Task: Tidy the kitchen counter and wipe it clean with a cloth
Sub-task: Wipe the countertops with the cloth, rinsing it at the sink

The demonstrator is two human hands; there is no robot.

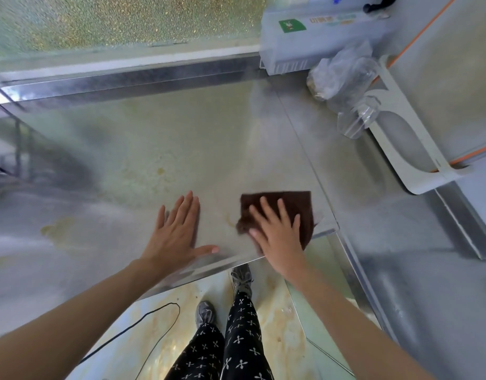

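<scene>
Right hand [277, 231] presses flat, fingers spread, on the brown cloth [293, 208]; left hand [176, 231] lies open-palmed on the steel counter [154, 138] beside it.

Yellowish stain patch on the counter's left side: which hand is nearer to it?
Left. The left hand lies flat on the counter just right of the stain patch; the right hand presses the brown cloth farther right, near the counter's corner.

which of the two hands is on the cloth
The right hand, pressed flat with fingers spread on the dark brown square cloth. The left hand lies flat on the bare steel counter beside it.
</scene>
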